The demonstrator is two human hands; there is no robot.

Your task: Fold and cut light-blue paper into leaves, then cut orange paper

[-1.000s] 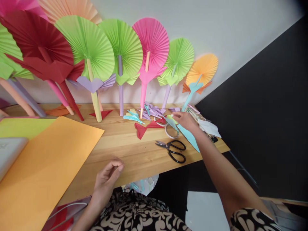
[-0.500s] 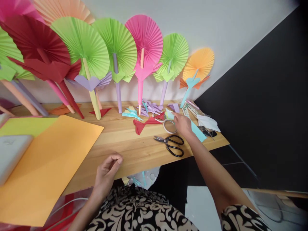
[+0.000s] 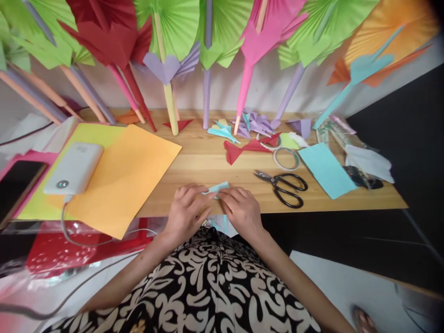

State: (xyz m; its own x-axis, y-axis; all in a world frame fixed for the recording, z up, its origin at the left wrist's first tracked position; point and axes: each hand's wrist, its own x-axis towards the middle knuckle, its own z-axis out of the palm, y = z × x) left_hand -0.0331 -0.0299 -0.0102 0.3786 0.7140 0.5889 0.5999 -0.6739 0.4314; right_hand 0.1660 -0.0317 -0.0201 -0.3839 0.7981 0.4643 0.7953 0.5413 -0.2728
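A small light-blue paper piece (image 3: 219, 188) lies at the front edge of the wooden table, between my hands. The fingers of my left hand (image 3: 189, 206) press on its left end, and my right hand (image 3: 241, 208) has its fingertips on the right end. Both hands have their fingers drawn together around the piece. To the right are black-handled scissors (image 3: 282, 185) with their blades pointing left. Behind them sit a tape roll (image 3: 286, 158) and a red folded paper (image 3: 243, 149). Further right lies a larger light-blue sheet (image 3: 328, 170).
Pleated paper fans (image 3: 169, 69) on rolled handles lean along the wall. Orange paper (image 3: 138, 171) and a white power bank (image 3: 74, 169) with a cable lie left, beside a dark phone (image 3: 21, 185). Purple scraps (image 3: 256, 125) sit at the back.
My right hand has come back from beside the tape rolls to the front edge and meets my left hand at the small blue piece. The view has tilted down and shifted left.
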